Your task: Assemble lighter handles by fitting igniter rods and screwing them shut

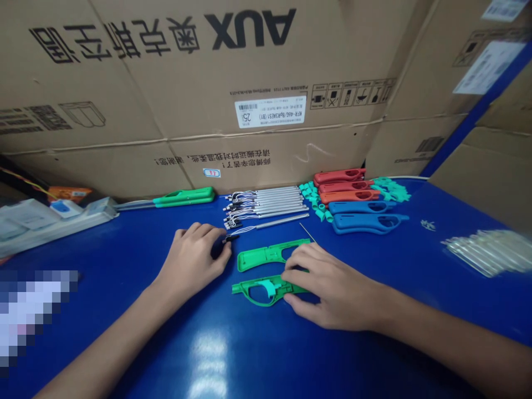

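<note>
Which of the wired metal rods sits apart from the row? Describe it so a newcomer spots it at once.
Below the big AUX carton, on the blue table, find the row of wired metal rods. The one you want is the lowest rod, lying apart from the rest at a slight angle, its thin wires running to a black tip right by the person's left hand.

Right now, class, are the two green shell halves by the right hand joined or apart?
Apart: table shows between the upper half and lower half.
</note>
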A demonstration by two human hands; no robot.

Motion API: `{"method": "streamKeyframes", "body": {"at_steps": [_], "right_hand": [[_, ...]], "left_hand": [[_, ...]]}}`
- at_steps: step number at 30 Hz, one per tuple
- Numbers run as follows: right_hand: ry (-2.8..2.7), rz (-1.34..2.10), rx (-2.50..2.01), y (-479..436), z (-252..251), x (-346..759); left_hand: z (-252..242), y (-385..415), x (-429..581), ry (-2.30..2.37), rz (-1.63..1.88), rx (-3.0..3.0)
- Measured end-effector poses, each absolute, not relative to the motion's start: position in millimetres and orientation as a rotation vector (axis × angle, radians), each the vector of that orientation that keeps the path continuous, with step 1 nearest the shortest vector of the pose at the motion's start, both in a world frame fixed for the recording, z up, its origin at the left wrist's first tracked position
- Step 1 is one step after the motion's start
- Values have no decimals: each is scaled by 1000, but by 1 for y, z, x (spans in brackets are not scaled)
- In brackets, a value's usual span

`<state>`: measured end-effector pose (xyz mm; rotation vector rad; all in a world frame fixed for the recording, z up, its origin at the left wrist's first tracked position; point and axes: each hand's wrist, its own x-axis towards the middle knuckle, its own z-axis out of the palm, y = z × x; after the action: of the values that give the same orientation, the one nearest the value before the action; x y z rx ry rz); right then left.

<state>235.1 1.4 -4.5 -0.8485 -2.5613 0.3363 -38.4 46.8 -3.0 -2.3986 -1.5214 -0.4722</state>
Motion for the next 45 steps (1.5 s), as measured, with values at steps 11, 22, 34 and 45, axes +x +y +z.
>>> {"method": "streamKeyframes", "body": {"at_steps": [11, 22, 34, 45], "right_hand": [[-2554, 327, -848, 1, -6, 235], [-2417, 164, -827, 5, -5, 235], [-2319, 51, -800, 3, -13, 229], [-2393, -11, -769, 3, -16, 228]], "left_hand": [[-2, 46, -37, -1516, -568, -2422], [12, 33, -31, -1098, -1120, -2315], [31, 0, -7, -573, -1211, -2581], [23, 0, -5, -467, -1113, -2735]]}}
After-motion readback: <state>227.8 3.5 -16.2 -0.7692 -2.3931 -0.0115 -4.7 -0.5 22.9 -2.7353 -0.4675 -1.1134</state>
